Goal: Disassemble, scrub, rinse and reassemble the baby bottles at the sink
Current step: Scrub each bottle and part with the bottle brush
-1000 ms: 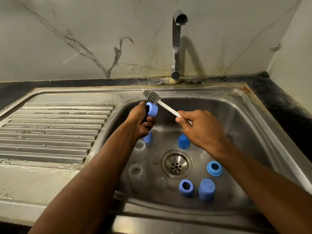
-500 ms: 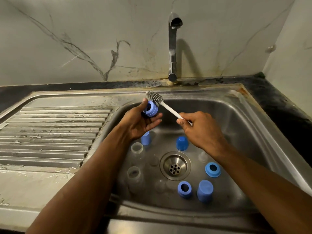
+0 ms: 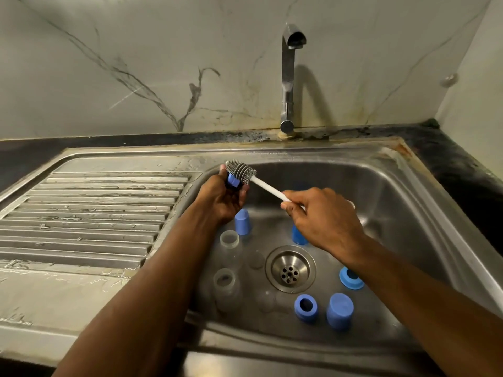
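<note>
While the left hand [image 3: 221,198] is gripping a blue bottle ring [image 3: 233,181] over the sink [image 3: 402,202], the right hand [image 3: 324,219] is pinching the bottle brush [image 3: 242,173], its bristles touching the ring.

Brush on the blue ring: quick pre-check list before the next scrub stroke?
1. Left hand holds the blue ring: ok.
2. Right hand grip on the brush handle: ok.
3. Brush head touching the ring: ok.
4. Work held over the sink: ok.
5. Tap running for rinse: not ok, no water visible.
6. Ring already clean: cannot tell.
</note>
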